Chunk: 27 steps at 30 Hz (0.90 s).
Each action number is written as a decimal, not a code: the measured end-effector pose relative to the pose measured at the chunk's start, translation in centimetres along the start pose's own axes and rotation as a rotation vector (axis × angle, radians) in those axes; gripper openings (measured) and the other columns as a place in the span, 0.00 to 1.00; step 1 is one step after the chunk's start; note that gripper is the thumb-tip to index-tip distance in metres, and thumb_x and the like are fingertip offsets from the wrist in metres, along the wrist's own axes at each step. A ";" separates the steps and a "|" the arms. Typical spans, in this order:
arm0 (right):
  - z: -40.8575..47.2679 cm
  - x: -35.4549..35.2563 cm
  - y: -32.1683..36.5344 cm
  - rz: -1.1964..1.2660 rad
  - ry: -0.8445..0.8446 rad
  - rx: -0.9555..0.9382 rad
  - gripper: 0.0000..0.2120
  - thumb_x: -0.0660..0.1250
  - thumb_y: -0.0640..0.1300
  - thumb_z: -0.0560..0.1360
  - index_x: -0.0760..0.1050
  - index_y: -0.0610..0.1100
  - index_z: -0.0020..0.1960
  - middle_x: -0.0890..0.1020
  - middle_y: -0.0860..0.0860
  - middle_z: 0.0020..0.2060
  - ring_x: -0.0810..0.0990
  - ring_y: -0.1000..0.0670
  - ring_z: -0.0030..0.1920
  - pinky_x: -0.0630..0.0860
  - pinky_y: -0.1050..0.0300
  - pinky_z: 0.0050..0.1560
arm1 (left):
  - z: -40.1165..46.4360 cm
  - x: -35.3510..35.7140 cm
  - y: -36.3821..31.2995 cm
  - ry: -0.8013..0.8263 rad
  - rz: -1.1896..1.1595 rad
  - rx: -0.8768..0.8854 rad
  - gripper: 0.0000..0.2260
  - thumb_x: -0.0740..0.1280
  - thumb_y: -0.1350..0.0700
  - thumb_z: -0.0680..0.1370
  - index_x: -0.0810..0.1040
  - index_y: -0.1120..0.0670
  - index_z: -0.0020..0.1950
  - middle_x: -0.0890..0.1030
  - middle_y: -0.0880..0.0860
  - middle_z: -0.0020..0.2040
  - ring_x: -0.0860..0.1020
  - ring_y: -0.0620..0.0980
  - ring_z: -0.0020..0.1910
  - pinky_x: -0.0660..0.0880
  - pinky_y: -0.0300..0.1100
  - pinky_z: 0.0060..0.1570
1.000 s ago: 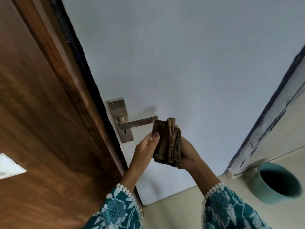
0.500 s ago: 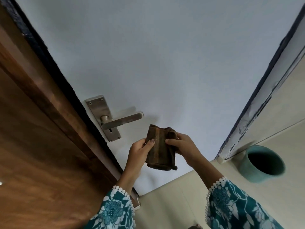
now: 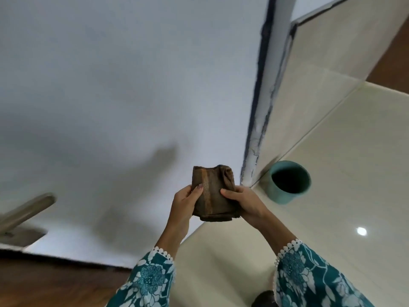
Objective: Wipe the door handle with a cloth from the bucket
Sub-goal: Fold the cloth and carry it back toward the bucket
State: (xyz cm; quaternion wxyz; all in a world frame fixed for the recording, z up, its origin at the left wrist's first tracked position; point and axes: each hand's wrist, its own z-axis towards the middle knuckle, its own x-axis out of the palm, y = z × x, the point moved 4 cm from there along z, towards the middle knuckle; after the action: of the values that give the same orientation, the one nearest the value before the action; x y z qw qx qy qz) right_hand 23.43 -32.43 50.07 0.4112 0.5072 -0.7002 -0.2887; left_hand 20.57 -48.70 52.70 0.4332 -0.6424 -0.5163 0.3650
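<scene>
Head view: a folded brown cloth [image 3: 211, 196] is held upright betw. both hands, well apart from the lever door handle [image 3: 26, 210], which is seen blurred at the far left edge. The left hand [image 3: 184, 203] is closed on the cloth's left side, thumb pressed on the front face; the right hand [image 3: 244, 202] is clamped on the right side, thumb on front, remaining fingers hidden behind the fabric. Compared w/ a second ago, when the cloth was right at the lever's tip, the view has been swung right and the cloth is now nearer the teal bucket [image 3: 287, 182] on the tiled floor [image 3: 345, 165] than the handle. Judged: wiping is prob. done or paused; cloth is likely being refolded or taken back toward the bucket.
</scene>
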 end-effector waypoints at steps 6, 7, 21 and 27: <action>0.7 -17.0 2.5 0.000 -0.242 0.022 0.09 0.68 0.37 0.73 0.79 0.35 0.52 0.83 0.41 0.44 0.82 0.43 0.44 0.79 0.50 0.50 | 5.1 14.3 1.9 0.121 -0.006 -0.174 0.10 0.63 0.55 0.79 0.78 0.57 0.57 0.82 0.57 0.53 0.82 0.57 0.51 0.80 0.48 0.49; 0.7 -20.0 2.8 0.018 -0.290 0.039 0.10 0.68 0.37 0.73 0.79 0.34 0.53 0.83 0.40 0.44 0.82 0.43 0.44 0.79 0.50 0.50 | 5.9 16.3 2.5 0.123 -0.024 -0.203 0.11 0.63 0.55 0.79 0.77 0.57 0.59 0.82 0.58 0.54 0.81 0.58 0.53 0.79 0.49 0.51; 5.3 -41.4 2.6 0.223 -0.618 0.230 0.10 0.67 0.33 0.72 0.75 0.33 0.53 0.81 0.39 0.43 0.80 0.43 0.41 0.79 0.53 0.41 | 15.4 33.1 6.1 0.218 0.004 -0.401 0.10 0.62 0.56 0.80 0.78 0.56 0.57 0.83 0.57 0.53 0.83 0.57 0.51 0.79 0.49 0.52; 9.0 -48.1 2.6 0.269 -0.685 0.325 0.04 0.67 0.32 0.72 0.75 0.33 0.47 0.81 0.39 0.41 0.80 0.42 0.41 0.79 0.51 0.41 | 20.8 39.7 7.8 0.264 -0.018 -0.504 0.12 0.61 0.56 0.80 0.75 0.58 0.61 0.83 0.57 0.53 0.83 0.56 0.50 0.79 0.47 0.49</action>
State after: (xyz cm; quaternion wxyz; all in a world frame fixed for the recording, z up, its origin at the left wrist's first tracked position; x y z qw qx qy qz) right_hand 21.48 13.87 34.20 0.1025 0.3441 -0.8934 -0.2701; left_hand 12.18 -6.83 37.06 0.3266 -0.7671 -0.5356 0.1342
